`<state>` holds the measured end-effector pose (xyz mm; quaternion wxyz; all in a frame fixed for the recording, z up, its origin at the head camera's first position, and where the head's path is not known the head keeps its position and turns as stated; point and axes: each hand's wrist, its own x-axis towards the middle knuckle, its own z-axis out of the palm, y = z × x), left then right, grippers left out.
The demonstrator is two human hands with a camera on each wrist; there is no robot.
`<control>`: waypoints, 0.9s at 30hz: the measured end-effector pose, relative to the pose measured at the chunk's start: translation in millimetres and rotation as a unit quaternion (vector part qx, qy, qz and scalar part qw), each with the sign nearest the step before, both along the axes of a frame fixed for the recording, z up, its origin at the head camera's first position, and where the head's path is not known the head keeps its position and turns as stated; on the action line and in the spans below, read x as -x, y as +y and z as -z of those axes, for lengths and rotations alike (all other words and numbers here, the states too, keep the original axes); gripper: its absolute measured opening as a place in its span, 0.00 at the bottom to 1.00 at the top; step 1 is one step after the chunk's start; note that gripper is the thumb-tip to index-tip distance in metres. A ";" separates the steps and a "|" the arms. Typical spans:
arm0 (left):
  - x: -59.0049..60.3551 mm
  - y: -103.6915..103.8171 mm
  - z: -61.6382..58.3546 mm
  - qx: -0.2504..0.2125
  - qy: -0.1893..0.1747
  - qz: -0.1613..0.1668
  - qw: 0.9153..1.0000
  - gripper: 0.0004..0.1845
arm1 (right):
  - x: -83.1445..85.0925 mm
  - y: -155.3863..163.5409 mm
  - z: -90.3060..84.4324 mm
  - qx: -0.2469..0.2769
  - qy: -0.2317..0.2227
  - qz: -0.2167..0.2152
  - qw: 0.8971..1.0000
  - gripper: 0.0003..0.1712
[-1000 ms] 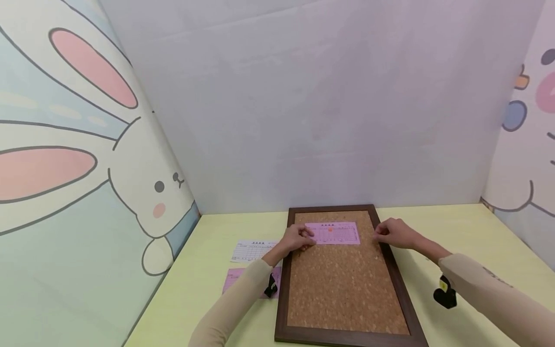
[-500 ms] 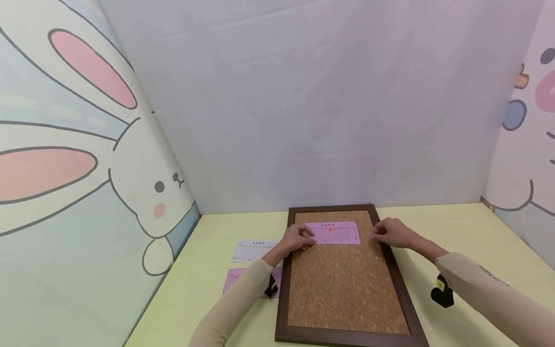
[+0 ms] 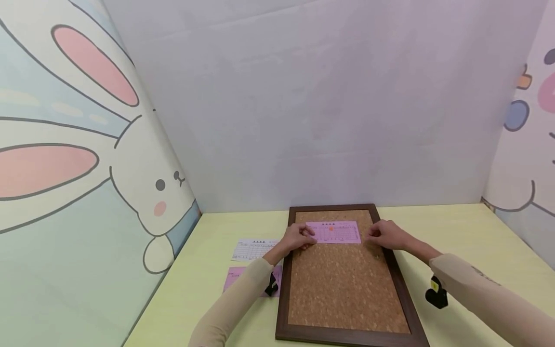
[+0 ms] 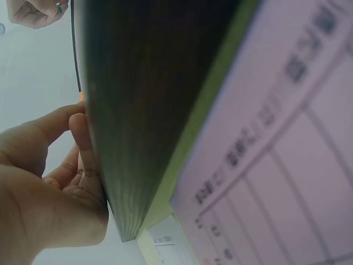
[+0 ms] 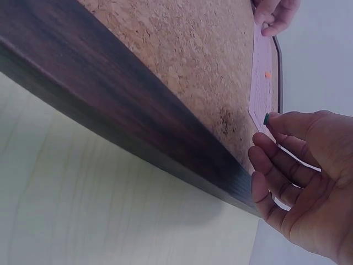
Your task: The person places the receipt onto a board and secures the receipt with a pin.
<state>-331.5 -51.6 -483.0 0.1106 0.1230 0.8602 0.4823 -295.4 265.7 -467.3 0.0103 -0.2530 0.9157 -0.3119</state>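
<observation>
Head view | pink slip (image 3: 335,233) lies flat atop cork board (image 3: 344,284), long axis left-right, print unreadable | left hand (image 3: 298,237) pins its left end | right hand (image 5: 300,182) pinches green pushpin (image 5: 266,118) at right end

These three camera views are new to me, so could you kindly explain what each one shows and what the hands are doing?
No machine here: a person works with bare hands. The head view looks down from a camera on their head; the other two come from cameras on each wrist, very close and low.

On the yellow-green table lies a cork board in a dark wooden frame. A pink slip lies on its far part, with an orange pin already in it. The left hand holds the slip's left end down. The right hand pinches a green pin at the slip's right edge. Left of the board lie a white sheet and another pink sheet.
</observation>
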 end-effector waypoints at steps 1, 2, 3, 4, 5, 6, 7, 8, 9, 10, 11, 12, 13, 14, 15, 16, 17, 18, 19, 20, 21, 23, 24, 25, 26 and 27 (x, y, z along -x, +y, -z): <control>0.2 -0.1 0.1 0.000 0.000 -0.001 1.000 0.10 | 0.0 -1.2 0.0 0.001 -0.002 0.000 1.000 0.08; 0.3 -0.2 0.2 0.000 0.001 -0.002 1.000 0.09 | 0.0 -2.2 0.1 0.001 -0.001 -0.002 1.000 0.08; 0.6 -0.4 0.4 0.000 0.001 -0.003 1.000 0.09 | 0.0 -3.1 0.1 0.001 -0.004 -0.001 1.000 0.07; 0.9 -0.5 0.5 0.000 0.001 -0.003 1.000 0.09 | 0.0 -3.8 0.3 0.002 -0.006 0.000 1.000 0.07; 1.2 -0.5 0.8 -0.001 0.001 -0.004 1.000 0.09 | 0.1 -4.4 0.5 0.003 -0.008 0.002 1.000 0.07; 1.6 -0.4 1.1 -0.003 0.000 -0.004 1.000 0.09 | 0.1 -4.9 0.8 0.001 -0.008 0.002 1.000 0.07; 1.8 -0.5 1.2 -0.004 -0.001 -0.004 1.000 0.09 | 0.1 -5.2 1.3 0.001 -0.009 0.002 1.000 0.07; 2.1 -0.5 1.6 -0.005 -0.002 -0.003 1.000 0.09 | 0.3 -5.4 1.8 0.002 -0.011 0.001 1.000 0.07; 2.4 -0.4 1.8 -0.006 -0.004 -0.003 1.000 0.09 | 0.4 -5.6 2.3 0.003 -0.014 0.001 1.000 0.07; 2.5 -0.4 2.0 -0.007 -0.005 -0.002 1.000 0.09 | 0.7 -5.6 2.8 0.003 -0.013 -0.001 1.000 0.07; 2.5 -0.5 2.0 -0.008 -0.005 -0.001 1.000 0.09 | 0.9 -5.8 3.2 0.002 -0.013 -0.001 1.000 0.07; 2.3 -0.7 2.0 -0.009 -0.005 -0.001 1.000 0.09 | 1.1 -5.8 3.4 0.002 -0.012 -0.004 1.000 0.07; 2.2 -0.6 2.0 -0.009 -0.004 -0.001 1.000 0.09 | 1.4 -5.6 3.6 0.003 -0.011 -0.005 1.000 0.07; 2.0 -0.6 1.8 -0.009 -0.004 -0.001 1.000 0.09 | 1.5 -5.5 3.5 0.003 -0.010 -0.006 1.000 0.08; 1.7 -0.6 1.5 -0.008 -0.003 0.000 1.000 0.09 | 1.5 -5.3 3.3 0.003 -0.009 -0.005 1.000 0.07; 1.5 -0.6 1.3 -0.008 -0.002 -0.001 1.000 0.09 | 1.6 -5.1 3.2 0.002 -0.008 -0.004 1.000 0.07; 1.3 -0.6 1.1 -0.007 -0.001 -0.001 1.000 0.09 | 1.7 -4.9 3.0 0.002 -0.008 -0.004 1.000 0.07; 1.1 -0.6 0.9 -0.007 0.000 -0.002 1.000 0.09 | 1.6 -4.7 2.7 0.002 -0.009 -0.003 1.000 0.07; 0.9 -0.5 0.8 -0.007 0.000 -0.002 1.000 0.09 | 1.5 -4.5 2.5 0.001 -0.006 -0.004 1.000 0.07; 0.9 -0.4 0.6 -0.007 0.000 -0.003 1.000 0.09 | 1.4 -4.5 2.4 0.001 -0.006 -0.004 1.000 0.07; 0.9 -0.2 0.6 -0.007 -0.001 -0.003 1.000 0.09 | 1.2 -4.4 2.6 0.001 -0.005 -0.003 1.000 0.07; 1.2 0.2 1.1 -0.007 -0.002 -0.003 1.000 0.09 | 0.9 -4.4 2.8 0.003 -0.003 -0.004 1.000 0.07; 1.4 0.3 1.4 -0.008 -0.002 -0.003 1.000 0.09 | 0.7 -4.3 2.8 0.004 -0.002 -0.004 1.000 0.07; 1.6 0.4 1.7 -0.008 -0.002 -0.003 1.000 0.09 | 0.8 -4.1 3.1 0.004 0.002 -0.006 1.000 0.07; 1.7 0.4 2.1 -0.007 -0.002 -0.004 1.000 0.09 | 0.9 -4.2 3.4 0.006 0.000 -0.003 1.000 0.07; 1.8 0.2 2.4 -0.008 -0.002 -0.004 1.000 0.09 | 1.2 -4.0 3.8 0.007 0.002 -0.004 1.000 0.07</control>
